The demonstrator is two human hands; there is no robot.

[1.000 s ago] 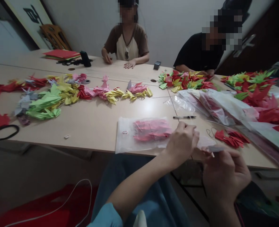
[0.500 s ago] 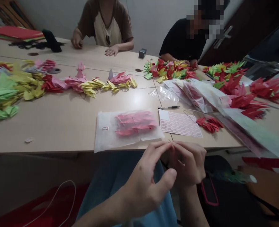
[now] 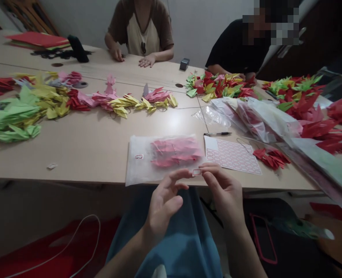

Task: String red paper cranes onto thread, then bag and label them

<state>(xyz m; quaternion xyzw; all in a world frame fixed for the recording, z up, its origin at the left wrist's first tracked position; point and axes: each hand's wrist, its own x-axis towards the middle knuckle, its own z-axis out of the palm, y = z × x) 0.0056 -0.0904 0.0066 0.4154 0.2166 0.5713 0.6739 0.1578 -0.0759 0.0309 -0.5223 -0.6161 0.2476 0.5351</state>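
A small white sticker with a red border (image 3: 197,172) is pinched between the thumb and finger of my right hand (image 3: 224,191). My left hand (image 3: 166,202) has its fingers apart, and one fingertip touches or nearly touches the sticker's left edge. Just beyond my hands lies a translucent white bag (image 3: 137,172) with pink folded paper (image 3: 175,150) inside; a small label (image 3: 139,157) is on its left part. To the bag's right rests a sheet of red-bordered stickers (image 3: 231,154), with a black pen (image 3: 218,134) along its top edge.
Red folded paper pieces (image 3: 271,158) lie right of the sheet. Long filled translucent bags (image 3: 318,154) cover the table's right side. Green (image 3: 14,112) and yellow folded papers (image 3: 53,102) are heaped at left. Two people sit across the table (image 3: 81,154). A phone (image 3: 77,49) stands at the back.
My hands, fingertips together before, have drawn apart a little, and the sticker now shows between them. My left fingers have spread. The whole view has shifted slightly.
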